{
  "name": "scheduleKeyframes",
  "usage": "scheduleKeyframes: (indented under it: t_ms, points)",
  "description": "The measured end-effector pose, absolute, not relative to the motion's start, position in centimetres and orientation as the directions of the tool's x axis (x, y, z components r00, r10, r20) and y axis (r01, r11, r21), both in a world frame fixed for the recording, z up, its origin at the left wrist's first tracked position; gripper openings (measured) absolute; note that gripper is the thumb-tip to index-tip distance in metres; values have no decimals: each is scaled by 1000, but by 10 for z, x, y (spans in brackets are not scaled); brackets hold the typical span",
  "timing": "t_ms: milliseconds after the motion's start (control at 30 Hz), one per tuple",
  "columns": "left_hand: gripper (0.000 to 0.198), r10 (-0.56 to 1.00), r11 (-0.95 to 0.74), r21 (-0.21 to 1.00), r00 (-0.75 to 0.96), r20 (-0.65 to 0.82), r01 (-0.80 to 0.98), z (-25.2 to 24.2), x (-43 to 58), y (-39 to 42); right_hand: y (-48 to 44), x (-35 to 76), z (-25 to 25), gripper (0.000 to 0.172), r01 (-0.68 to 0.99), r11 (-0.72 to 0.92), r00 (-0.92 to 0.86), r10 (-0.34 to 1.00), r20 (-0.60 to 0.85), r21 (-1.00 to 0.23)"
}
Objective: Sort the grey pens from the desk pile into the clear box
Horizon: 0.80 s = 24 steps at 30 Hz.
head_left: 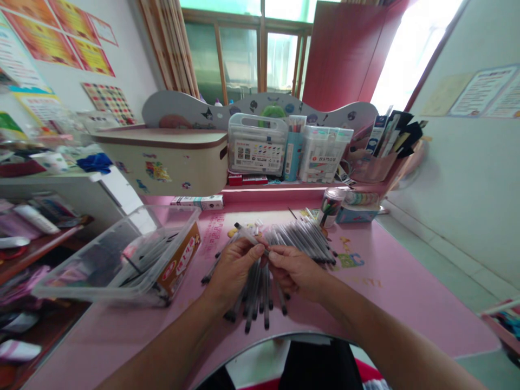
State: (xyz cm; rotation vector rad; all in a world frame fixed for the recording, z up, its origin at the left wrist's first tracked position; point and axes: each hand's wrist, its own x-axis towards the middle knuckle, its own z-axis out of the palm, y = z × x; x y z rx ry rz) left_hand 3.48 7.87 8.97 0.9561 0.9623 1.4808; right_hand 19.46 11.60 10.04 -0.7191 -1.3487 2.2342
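Observation:
Both hands meet over the middle of the pink desk (390, 298). My left hand (235, 262) is closed around a clear-barrelled pen (246, 233) with a dark end, which points up and to the left. My right hand (294, 268) pinches the same pen at its lower end, fingertips against those of the left. Below the hands lies a fan of similar pens (255, 300) with dark ends toward me. To the right, a neat row of clear pens (303, 241) lies side by side. The pen's tip is hidden by my fingers.
A clear plastic bin (101, 292) with a brown box in it stands at the left. Behind, the shelf holds a cream storage box (174, 162), marker cases (258, 146) and a pink pen holder (371, 165). A jar of pens (330, 206) stands at back right.

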Motion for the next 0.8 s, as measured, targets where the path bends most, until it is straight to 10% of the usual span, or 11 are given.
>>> scheduleKeyframes:
  t_ms: [267, 433, 800]
  points:
    - [22, 996, -50, 916, -84, 18, -398, 97, 33, 81, 117, 196, 94, 40, -72, -482, -832, 511, -213, -873]
    - [26, 987, -88, 915, -157, 28, -394, 99, 26, 83, 129, 200, 94, 40, -89, -323, -687, 705, -177, -942]
    - [24, 935, 268, 822, 343, -95, -502, 100, 27, 72, 134, 197, 89, 47, -110, -235, -525, 839, -145, -966]
